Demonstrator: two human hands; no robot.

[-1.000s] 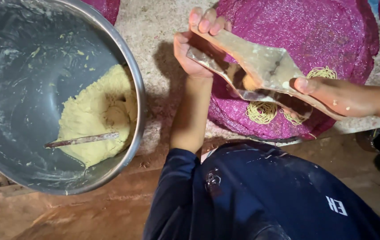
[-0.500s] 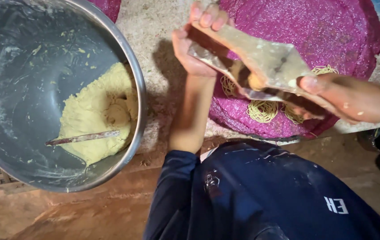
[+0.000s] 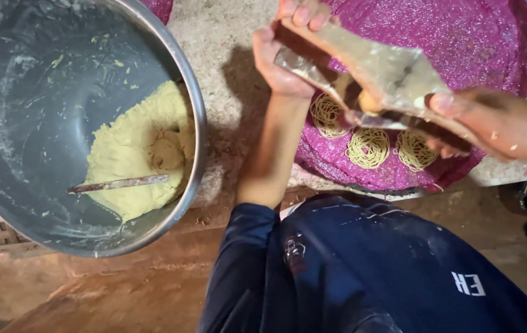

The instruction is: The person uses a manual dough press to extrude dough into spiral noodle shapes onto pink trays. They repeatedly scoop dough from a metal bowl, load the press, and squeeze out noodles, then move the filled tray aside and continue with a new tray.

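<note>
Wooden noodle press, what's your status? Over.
Left hand and right hand grip flat wooden noodle press. Three yellow noodle coils on round purple mat. Nothing blocking.

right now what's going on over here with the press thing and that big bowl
A person in a dark blue top holds a two-handled wood-and-metal press with both hands: left hand on the far end, right hand on the near end. It hangs over a round magenta woven tray, where three coils of thin yellow noodle strands lie side by side. To the left, a big steel bowl holds a mound of pale yellow dough with a thin metal utensil lying across it.
</note>
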